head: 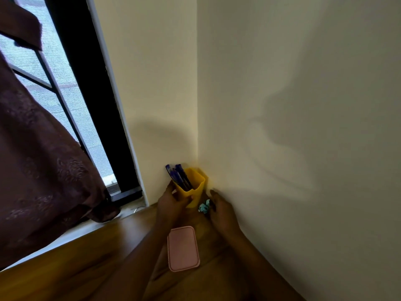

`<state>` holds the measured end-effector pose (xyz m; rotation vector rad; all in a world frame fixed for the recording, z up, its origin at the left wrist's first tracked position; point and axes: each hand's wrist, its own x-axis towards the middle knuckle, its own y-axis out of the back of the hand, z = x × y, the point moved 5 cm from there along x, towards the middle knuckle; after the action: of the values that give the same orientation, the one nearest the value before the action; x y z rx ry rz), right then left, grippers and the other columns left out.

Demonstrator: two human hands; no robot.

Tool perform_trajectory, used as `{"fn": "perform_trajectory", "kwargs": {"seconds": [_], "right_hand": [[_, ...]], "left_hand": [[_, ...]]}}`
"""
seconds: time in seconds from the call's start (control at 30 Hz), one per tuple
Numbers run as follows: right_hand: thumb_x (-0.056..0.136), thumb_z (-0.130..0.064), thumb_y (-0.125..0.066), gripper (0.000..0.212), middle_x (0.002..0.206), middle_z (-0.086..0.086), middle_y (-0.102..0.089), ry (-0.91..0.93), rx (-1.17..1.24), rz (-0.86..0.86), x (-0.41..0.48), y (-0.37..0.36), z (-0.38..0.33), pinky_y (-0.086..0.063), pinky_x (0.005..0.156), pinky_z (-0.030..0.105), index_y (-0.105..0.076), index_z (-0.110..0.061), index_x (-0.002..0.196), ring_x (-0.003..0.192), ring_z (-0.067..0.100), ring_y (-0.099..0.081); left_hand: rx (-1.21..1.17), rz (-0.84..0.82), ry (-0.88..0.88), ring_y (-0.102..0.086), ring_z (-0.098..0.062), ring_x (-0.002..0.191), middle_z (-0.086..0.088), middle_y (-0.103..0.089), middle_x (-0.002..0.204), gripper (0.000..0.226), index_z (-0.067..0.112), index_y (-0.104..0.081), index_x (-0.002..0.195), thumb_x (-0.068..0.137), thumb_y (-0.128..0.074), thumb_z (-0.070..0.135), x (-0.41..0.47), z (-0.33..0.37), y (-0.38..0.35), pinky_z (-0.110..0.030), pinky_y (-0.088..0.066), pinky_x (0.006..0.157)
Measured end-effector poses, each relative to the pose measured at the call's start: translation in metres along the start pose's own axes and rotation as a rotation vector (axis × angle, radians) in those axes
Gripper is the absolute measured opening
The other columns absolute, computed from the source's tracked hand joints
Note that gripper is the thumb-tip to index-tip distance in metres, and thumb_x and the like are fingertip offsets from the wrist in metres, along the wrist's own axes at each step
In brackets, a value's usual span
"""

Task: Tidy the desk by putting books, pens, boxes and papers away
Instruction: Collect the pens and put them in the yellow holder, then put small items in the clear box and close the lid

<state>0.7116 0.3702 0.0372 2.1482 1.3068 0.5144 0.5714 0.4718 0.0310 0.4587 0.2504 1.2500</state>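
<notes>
Both forearms extend forward and converge. Left hand (171, 203) grips a cup (194, 189), thumb across its near face, fingers at its left side. Right hand (222, 211) lies just right of the left, back upward, fingers reaching forward; its grip cannot be determined.

- wooden desk (86, 268) runs into the wall corner
- yellow pen holder (195, 192) at that far corner, blue pens (180, 177) inside
- small teal object (204, 207) just beside it
- pink box (184, 248) lying flat, nearer
</notes>
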Motion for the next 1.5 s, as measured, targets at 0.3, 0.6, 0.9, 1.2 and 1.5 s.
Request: {"fn": "perform_trajectory", "kwargs": {"seconds": [0.3, 0.6, 0.9, 1.2, 1.5], "right_hand": [[0.097, -0.012, -0.046, 0.048, 0.121, 0.007, -0.063, 0.042, 0.014, 0.007, 0.011, -0.021, -0.005, -0.043, 0.080, 0.019, -0.036, -0.018, 0.143, 0.103, 0.019, -0.060], [0.098, -0.016, -0.044, 0.051, 0.143, 0.006, -0.046, 0.024, -0.020, -0.106, 0.018, -0.020, 0.008, -0.034, 0.103, 0.021, -0.028, -0.016, 0.147, 0.127, 0.021, -0.048], [0.098, -0.016, -0.043, 0.036, 0.133, 0.010, -0.056, 0.009, -0.083, -0.115, 0.003, -0.004, -0.007, -0.038, 0.097, 0.024, -0.047, -0.010, 0.134, 0.120, 0.023, -0.053], [0.095, -0.008, -0.046, 0.038, 0.132, 0.007, -0.057, 0.107, -0.114, 0.065, -0.077, 0.028, -0.016, -0.040, 0.102, 0.028, -0.052, -0.014, 0.132, 0.119, 0.022, -0.055], [0.097, -0.022, -0.046, 0.041, 0.145, -0.001, -0.043, 0.151, -0.275, -0.187, -0.149, -0.040, -0.005, -0.035, 0.106, 0.027, -0.044, -0.024, 0.138, 0.132, 0.017, -0.040]], "left_hand": [[0.069, -0.001, -0.080, -0.065, -0.017, 0.106, -0.001, -0.070, 0.114, 0.077, 0.030, -0.040, 0.141, 0.075, -0.073, 0.048, 0.003, -0.005, -0.007, -0.022, -0.045, 0.076], [0.096, 0.017, -0.071, -0.064, -0.021, 0.107, -0.004, -0.069, 0.114, 0.099, 0.026, -0.033, 0.146, 0.061, -0.049, 0.074, 0.007, 0.004, -0.018, -0.024, -0.045, 0.078], [0.226, -0.098, 0.049, -0.055, -0.033, 0.119, -0.015, -0.055, 0.135, 0.094, 0.015, -0.014, 0.151, 0.081, -0.065, 0.051, -0.002, 0.014, -0.014, -0.038, -0.047, 0.092], [0.184, 0.035, 0.110, -0.058, -0.021, 0.112, -0.007, -0.057, 0.131, 0.045, 0.015, -0.051, 0.132, 0.090, -0.061, 0.028, -0.158, -0.008, 0.034, -0.030, -0.047, 0.088], [0.722, -0.127, -0.042, -0.014, -0.015, 0.145, 0.004, -0.018, 0.158, 0.053, 0.031, -0.026, 0.148, 0.097, -0.033, 0.044, -0.254, -0.055, 0.020, -0.031, -0.008, 0.117]]}}
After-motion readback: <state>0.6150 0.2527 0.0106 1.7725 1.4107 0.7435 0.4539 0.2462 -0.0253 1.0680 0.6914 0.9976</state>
